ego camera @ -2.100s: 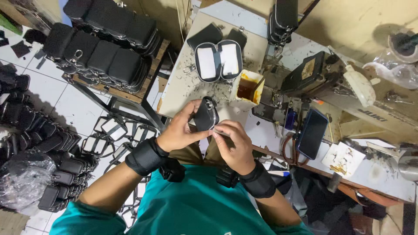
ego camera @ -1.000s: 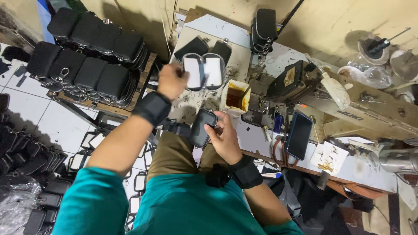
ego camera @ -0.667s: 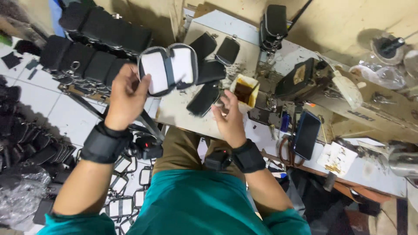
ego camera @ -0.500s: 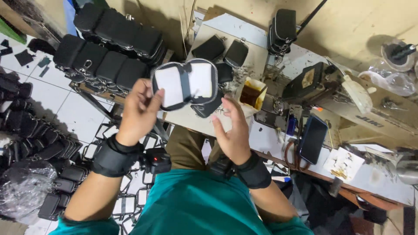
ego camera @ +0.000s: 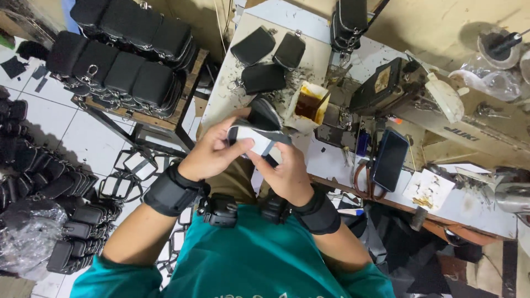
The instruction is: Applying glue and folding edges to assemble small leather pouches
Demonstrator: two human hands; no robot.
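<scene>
We have brought the white-lined pouch panel [ego camera: 255, 139] down from the tabletop [ego camera: 232, 83] into both hands, left hand [ego camera: 212, 152] and right hand [ego camera: 287, 174], against the black pouch [ego camera: 264, 115].

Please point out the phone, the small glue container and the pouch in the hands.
Black flat phone [ego camera: 390, 159], head view, screen middle.
Small yellow glue container [ego camera: 309, 103], head view, brown contents.
Black-and-white open pouch [ego camera: 258, 136], head view, white lining.

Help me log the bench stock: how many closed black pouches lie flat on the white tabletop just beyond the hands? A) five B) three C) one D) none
B: three black pouches lie grouped on the tabletop, beyond the left hand and right hand.
</scene>
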